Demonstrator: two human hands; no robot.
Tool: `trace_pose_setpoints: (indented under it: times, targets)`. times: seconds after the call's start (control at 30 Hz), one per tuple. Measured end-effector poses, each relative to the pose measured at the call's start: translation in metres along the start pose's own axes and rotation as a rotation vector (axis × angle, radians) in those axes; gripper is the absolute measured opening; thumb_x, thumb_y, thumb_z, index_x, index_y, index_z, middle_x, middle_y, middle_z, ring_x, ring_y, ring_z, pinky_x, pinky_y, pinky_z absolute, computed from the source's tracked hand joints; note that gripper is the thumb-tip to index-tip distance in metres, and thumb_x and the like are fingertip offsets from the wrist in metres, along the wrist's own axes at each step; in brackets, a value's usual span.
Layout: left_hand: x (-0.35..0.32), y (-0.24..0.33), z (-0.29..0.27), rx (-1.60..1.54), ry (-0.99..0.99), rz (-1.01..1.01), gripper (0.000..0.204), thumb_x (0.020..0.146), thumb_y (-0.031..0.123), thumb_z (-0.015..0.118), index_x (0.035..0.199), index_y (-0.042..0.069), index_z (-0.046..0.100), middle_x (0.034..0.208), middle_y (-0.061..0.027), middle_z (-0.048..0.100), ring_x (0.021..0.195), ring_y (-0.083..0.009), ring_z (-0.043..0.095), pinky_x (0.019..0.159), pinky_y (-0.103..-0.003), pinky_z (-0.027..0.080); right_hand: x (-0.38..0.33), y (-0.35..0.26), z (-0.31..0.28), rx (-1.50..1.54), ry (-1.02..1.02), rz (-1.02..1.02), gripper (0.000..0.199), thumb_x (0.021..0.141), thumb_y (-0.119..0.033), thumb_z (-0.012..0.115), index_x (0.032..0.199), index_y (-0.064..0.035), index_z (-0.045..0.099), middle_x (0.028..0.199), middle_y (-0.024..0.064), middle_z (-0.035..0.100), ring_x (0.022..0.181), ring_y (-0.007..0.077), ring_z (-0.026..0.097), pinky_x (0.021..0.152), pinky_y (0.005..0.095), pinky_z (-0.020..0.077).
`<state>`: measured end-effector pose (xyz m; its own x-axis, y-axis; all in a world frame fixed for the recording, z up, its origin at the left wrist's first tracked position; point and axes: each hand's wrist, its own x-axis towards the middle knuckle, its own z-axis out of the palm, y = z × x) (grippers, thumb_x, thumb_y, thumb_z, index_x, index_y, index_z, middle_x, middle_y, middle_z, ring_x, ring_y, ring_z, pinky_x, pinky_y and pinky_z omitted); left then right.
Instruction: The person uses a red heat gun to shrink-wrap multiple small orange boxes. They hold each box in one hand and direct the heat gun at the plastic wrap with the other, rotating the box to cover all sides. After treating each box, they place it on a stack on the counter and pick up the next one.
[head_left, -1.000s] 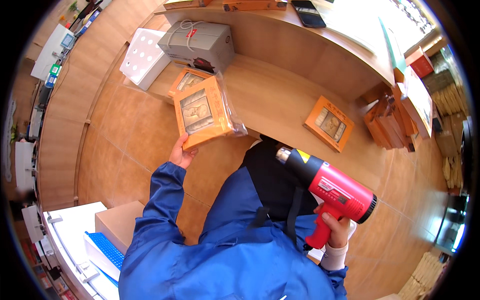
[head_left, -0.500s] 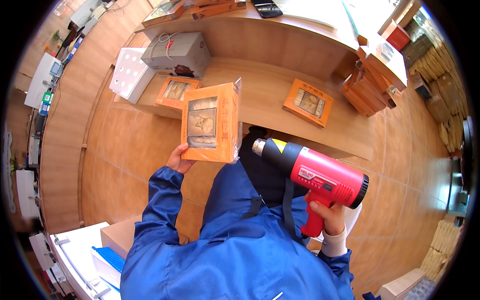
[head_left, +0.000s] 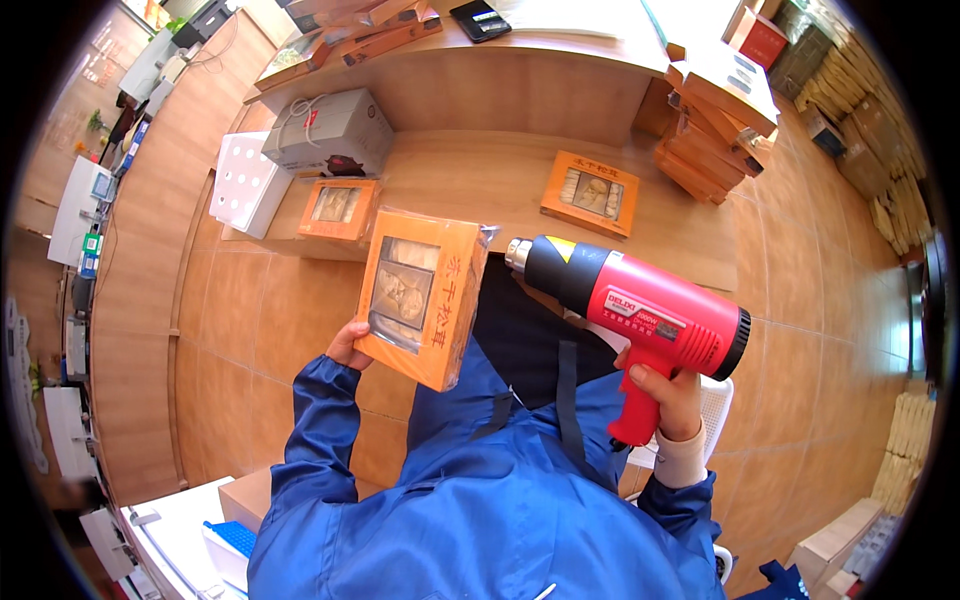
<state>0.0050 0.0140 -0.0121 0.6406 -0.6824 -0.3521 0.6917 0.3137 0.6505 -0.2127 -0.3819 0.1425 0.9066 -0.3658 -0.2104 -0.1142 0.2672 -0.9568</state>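
Note:
My left hand point(head_left: 349, 345) grips the lower left edge of an orange gift box point(head_left: 452, 310) in clear film. The box has a window showing pale dried pieces, and loose film sticks out at its upper right corner. My right hand point(head_left: 668, 398) is wrapped round the handle of a red and black heat gun point(head_left: 655, 310). Its metal nozzle point(head_left: 517, 254) points left, a short gap from the box's right side. Whether the gun is running cannot be seen.
On the low wooden bench ahead lie two similar orange boxes point(head_left: 338, 210) point(head_left: 590, 194). Beside the left one stand a grey carton point(head_left: 335, 130) and a white dotted box point(head_left: 247, 180). Orange boxes point(head_left: 705, 160) are stacked at the right. A phone point(head_left: 480, 20) lies on the upper shelf.
The held box has come lower and tilted, its top leaning right and its right side turned more toward the nozzle. The heat gun has shifted slightly upward in view. The whole view has shifted.

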Motion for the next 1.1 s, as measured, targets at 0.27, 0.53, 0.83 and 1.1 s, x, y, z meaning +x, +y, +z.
trace_pose_setpoints:
  times: [0.27,0.53,0.83,1.1]
  targets:
    - [-0.002,0.003,0.006,0.038,-0.028,-0.035,0.067,0.074,0.021,0.062,0.129,-0.007,0.035,0.124,-0.0184,0.051,0.112,-0.0280,0.053,0.098,-0.038,0.041,-0.003,-0.005,-0.005,0.009,0.018,0.003,0.036,0.073,-0.007,0.067,0.105,0.0000,0.054,0.087,0.0101,0.062,0.074,0.0160,0.059,0.065,0.0283,0.0502]
    - [-0.004,-0.001,-0.007,-0.025,-0.014,-0.061,0.066,0.075,0.021,0.062,0.129,-0.007,0.035,0.123,-0.0188,0.051,0.111,-0.0291,0.053,0.098,-0.039,0.041,-0.004,0.002,-0.005,-0.029,-0.011,0.027,0.033,0.073,-0.007,0.068,0.103,0.0000,0.055,0.088,0.0096,0.062,0.077,0.0158,0.059,0.068,0.0285,0.0493]
    - [0.011,-0.009,-0.007,-0.142,0.062,0.056,0.057,0.082,0.024,0.054,0.128,-0.007,0.037,0.125,-0.0190,0.050,0.115,-0.0314,0.050,0.100,-0.044,0.037,-0.009,0.010,0.003,-0.011,-0.079,0.097,0.036,0.072,-0.007,0.071,0.104,-0.0008,0.056,0.090,0.0090,0.062,0.081,0.0165,0.059,0.071,0.0295,0.0494]
    - [0.020,-0.005,-0.005,-0.185,0.127,0.030,0.052,0.085,0.031,0.050,0.128,0.003,0.041,0.122,-0.0129,0.054,0.106,-0.0252,0.055,0.084,-0.036,0.047,-0.023,0.022,0.009,-0.115,-0.178,0.191,0.037,0.073,-0.006,0.072,0.106,-0.0033,0.056,0.093,0.0053,0.062,0.087,0.0156,0.059,0.079,0.0299,0.0473]
